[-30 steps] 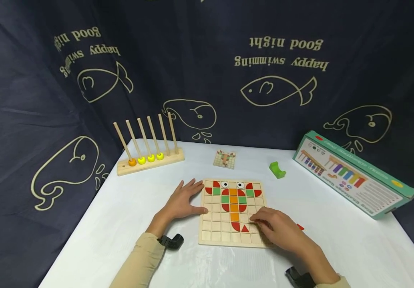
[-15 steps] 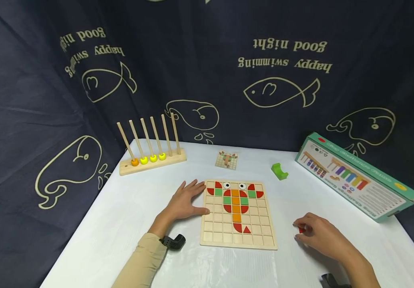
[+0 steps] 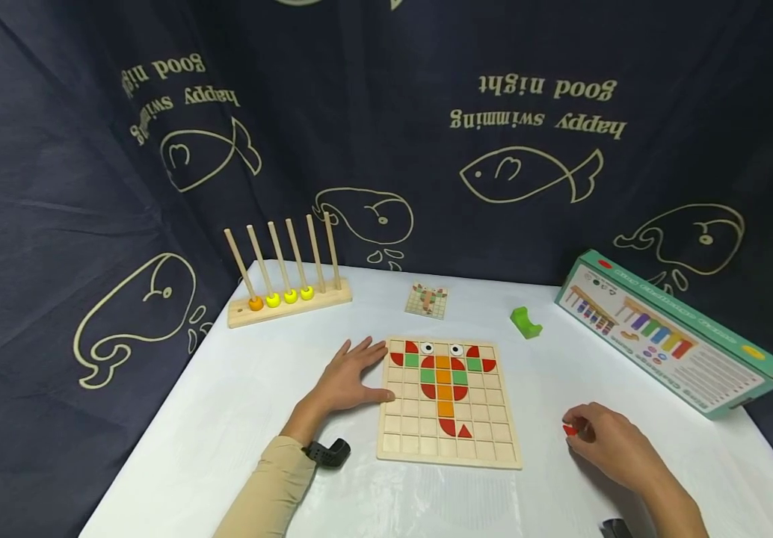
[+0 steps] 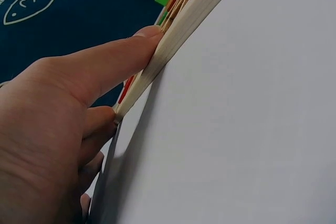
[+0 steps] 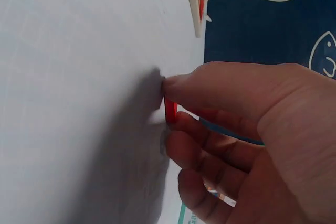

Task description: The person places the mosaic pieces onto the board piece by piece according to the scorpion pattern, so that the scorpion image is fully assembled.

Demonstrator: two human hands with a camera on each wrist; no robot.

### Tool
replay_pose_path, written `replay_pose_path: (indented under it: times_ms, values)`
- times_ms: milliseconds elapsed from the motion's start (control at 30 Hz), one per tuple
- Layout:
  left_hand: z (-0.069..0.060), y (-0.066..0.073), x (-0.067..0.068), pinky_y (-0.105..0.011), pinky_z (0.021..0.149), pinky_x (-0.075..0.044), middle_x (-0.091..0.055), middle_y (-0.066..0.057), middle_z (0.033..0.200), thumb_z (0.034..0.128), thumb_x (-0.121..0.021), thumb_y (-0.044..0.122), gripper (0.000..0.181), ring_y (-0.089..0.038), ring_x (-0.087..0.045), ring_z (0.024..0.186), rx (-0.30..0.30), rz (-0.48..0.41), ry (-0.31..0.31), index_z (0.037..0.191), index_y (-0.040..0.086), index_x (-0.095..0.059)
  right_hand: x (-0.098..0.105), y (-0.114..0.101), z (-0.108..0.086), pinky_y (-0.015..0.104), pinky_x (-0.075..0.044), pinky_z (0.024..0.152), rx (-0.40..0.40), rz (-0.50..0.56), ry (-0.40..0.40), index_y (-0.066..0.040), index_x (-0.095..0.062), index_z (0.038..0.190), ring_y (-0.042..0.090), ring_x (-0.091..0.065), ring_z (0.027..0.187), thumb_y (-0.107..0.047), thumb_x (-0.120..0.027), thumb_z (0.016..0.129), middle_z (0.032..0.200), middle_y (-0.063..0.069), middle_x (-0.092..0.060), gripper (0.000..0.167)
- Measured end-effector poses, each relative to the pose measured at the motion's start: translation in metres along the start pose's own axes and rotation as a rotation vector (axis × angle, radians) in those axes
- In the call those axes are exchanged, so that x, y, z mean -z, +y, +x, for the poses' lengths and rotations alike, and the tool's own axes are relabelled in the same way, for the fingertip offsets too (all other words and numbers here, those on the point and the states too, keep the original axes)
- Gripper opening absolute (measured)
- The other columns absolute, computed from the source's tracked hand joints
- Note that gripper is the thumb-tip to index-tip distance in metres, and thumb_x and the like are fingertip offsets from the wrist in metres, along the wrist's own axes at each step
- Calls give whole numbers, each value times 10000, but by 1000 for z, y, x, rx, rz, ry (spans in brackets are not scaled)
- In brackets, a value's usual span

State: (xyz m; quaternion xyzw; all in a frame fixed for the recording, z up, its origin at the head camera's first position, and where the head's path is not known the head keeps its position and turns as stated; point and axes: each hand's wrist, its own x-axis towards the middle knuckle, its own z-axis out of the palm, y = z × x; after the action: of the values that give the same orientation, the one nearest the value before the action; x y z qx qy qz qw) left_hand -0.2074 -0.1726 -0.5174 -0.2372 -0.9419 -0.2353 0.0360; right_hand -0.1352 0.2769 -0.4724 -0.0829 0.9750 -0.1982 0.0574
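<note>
A square wooden grid board [image 3: 420, 448] lies on the table, with red, green and orange tiles and two eye tiles forming a figure. My left hand [image 3: 346, 379] rests at the board's left edge, fingers spread and the thumb over the rim. In the left wrist view that thumb [image 4: 113, 64] touches the board's edge. To the right of the board, my right hand [image 3: 611, 442] pinches a small red tile [image 5: 170, 110] between thumb and fingers, down at the table surface. Its full outline is hidden by the fingers. A red triangle tile [image 3: 465, 431] sits low on the board.
Behind the board lies a small pattern card [image 3: 426, 301]. A wooden peg stand [image 3: 292, 302] with orange and yellow beads stands at the back left. At the right are a green curved block [image 3: 525, 323] and a long game box [image 3: 672, 336]. A dark printed curtain hangs behind.
My right hand has left the board, moved right and taken hold of the red tile lying on the table. The left hand stays at the board's edge. The head view has shifted slightly.
</note>
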Motion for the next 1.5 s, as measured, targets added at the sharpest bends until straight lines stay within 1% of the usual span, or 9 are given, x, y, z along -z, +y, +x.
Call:
replay_pose_path:
  times_ms: [133, 400, 567, 667, 867, 1033, 1233, 1367, 1500]
  values:
    - [0, 0, -1, -456, 1168, -74, -393, 39, 1494, 711, -670, 711, 960, -201, -233, 1419, 6, -1, -1, 1447, 133, -457, -1, -7, 1, 355, -480, 641, 25, -6, 1, -117, -721, 925, 147, -513, 727, -119, -774, 738, 822, -51, -597, 194]
    - [0, -1, -1, -423, 1171, -57, -385, 59, 1497, 702, -653, 739, 969, -165, -214, 1423, 25, 10, -3, 1450, 156, -454, -11, -44, 5, 293, -458, 640, 126, 31, -16, -232, -732, 906, 91, -494, 740, -210, -797, 769, 836, -139, -571, 153]
    - [1, 0, -1, -431, 1170, -60, -388, 57, 1495, 706, -652, 737, 966, -184, -227, 1421, 12, 4, -2, 1449, 151, -457, -22, -60, 3, 224, -452, 610, 238, 105, -21, -246, -712, 912, 54, -505, 725, -206, -795, 784, 826, -163, -563, 158]
    - [1, 0, -1, -428, 1171, -59, -385, 58, 1496, 704, -653, 737, 971, -186, -226, 1421, 12, 6, -1, 1452, 152, -452, -29, -69, 2, 209, -451, 610, 308, 134, -26, -248, -699, 905, 44, -511, 722, -207, -787, 795, 824, -164, -561, 146]
    - [1, 0, -1, -434, 1170, -63, -392, 50, 1493, 702, -658, 731, 971, -190, -230, 1419, 9, -1, 4, 1449, 144, -455, -40, -89, 3, 199, -428, 628, 397, 88, -28, -264, -686, 893, 29, -498, 726, -228, -766, 804, 840, -172, -541, 125]
    - [1, 0, -1, -427, 1170, -59, -391, 51, 1493, 704, -670, 716, 962, -192, -231, 1419, 14, -5, 3, 1448, 144, -458, -46, -101, 4, 210, -432, 655, 434, 45, -18, -264, -690, 904, 14, -477, 741, -273, -770, 795, 859, -185, -527, 135]
    - [1, 0, -1, -422, 1171, -56, -385, 65, 1494, 703, -659, 730, 967, -186, -230, 1420, 18, 5, -1, 1453, 157, -451, -52, -110, 5, 228, -461, 687, 491, 48, 1, -258, -705, 909, 15, -486, 761, -274, -763, 800, 881, -198, -544, 124]
    - [1, 0, -1, -422, 1171, -57, -374, 80, 1497, 698, -652, 740, 972, -178, -222, 1422, 21, 6, -4, 1455, 165, -449, -54, -112, 4, 218, -450, 676, 501, 52, 7, -261, -709, 916, 12, -484, 747, -273, -759, 803, 872, -199, -539, 124]
    - [1, 0, -1, -421, 1171, -58, -373, 81, 1498, 697, -654, 738, 972, -181, -223, 1422, 24, 6, -7, 1454, 163, -450, -52, -113, 4, 216, -454, 670, 492, 87, 4, -254, -721, 916, 22, -501, 743, -219, -753, 807, 868, -193, -561, 119]
